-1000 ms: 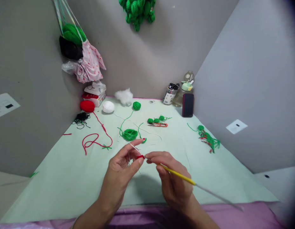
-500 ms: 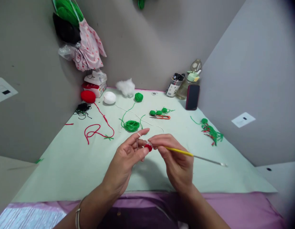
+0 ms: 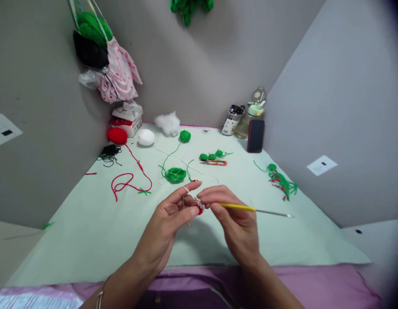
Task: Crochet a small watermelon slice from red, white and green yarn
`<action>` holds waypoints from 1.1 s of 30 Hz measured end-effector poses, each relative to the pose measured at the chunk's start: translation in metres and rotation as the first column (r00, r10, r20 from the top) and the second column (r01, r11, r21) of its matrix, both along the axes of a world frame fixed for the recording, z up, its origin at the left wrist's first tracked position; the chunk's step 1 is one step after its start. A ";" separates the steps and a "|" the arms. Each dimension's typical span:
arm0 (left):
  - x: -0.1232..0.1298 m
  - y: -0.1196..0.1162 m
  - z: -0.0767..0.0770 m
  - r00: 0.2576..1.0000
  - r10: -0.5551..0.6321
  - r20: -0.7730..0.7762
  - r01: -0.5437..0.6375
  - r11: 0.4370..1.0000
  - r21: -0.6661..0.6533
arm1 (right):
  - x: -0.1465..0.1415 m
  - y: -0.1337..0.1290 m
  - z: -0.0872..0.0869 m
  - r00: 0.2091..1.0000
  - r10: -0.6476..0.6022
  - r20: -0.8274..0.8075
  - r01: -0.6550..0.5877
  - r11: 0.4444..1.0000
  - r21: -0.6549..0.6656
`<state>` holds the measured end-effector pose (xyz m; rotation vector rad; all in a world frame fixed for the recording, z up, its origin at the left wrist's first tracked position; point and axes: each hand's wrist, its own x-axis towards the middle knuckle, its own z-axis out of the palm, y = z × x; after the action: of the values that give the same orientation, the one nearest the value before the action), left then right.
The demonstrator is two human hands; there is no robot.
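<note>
Along the near edge of the pale green cloth (image 3: 89, 249) lies purple fabric (image 3: 314, 285), and the forearms reach in over it, with a bracelet (image 3: 100, 296) at the left wrist. Above the green cloth, the left hand (image 3: 169, 219) pinches a small red-and-white crochet piece (image 3: 199, 209) between thumb and fingers, its index finger extended with a white strand (image 3: 189, 194) running over it. The right hand (image 3: 239, 219) is closed around a yellow-handled crochet hook (image 3: 239, 207), fingertips right beside the piece; the hook's working tip is too hidden to make out, while its other metal end points out to the right. Beyond the hands, a looped red strand (image 3: 122, 174) lies at the left, a coil of green yarn (image 3: 175, 175) near the middle, and a tangle of green and red yarn ends (image 3: 284, 184) at the right. Farther back, orange-handled thread snips (image 3: 220, 163) lie just in front of three small green balls (image 3: 212, 157). Black yarn (image 3: 110, 151) sits at the left, near a red yarn ball (image 3: 117, 136); a white yarn ball (image 3: 146, 137) and a green yarn ball (image 3: 185, 136) lie farther right. At the back are fluffy white stuffing (image 3: 168, 124) and, at the right, a phone (image 3: 256, 136) propped upright before a bottle (image 3: 247, 124).
</note>
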<state>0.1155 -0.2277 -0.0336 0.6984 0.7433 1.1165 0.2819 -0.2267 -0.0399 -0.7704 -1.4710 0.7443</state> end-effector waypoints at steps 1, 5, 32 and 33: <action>0.000 -0.001 0.000 0.999 -0.014 -0.030 0.014 1.000 0.013 | -0.001 0.000 0.000 1.000 0.011 0.004 -0.011 1.000 -0.005; -0.003 -0.003 0.002 0.998 -0.021 -0.052 0.022 1.000 0.014 | 0.001 -0.001 -0.003 0.987 0.062 -0.149 -0.082 0.988 -0.132; 0.006 -0.003 -0.002 0.999 0.042 0.007 -0.042 0.999 -0.009 | -0.004 -0.009 -0.011 0.942 -0.204 0.266 0.119 0.945 0.303; 0.006 -0.001 -0.003 0.999 0.018 0.046 -0.017 0.999 -0.041 | -0.002 -0.010 -0.013 0.921 -0.239 0.308 0.124 0.928 0.350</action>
<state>0.1216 -0.2288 -0.0364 0.6311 0.7316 1.1272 0.2795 -0.2369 -0.0528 -0.7961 -1.7528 0.2134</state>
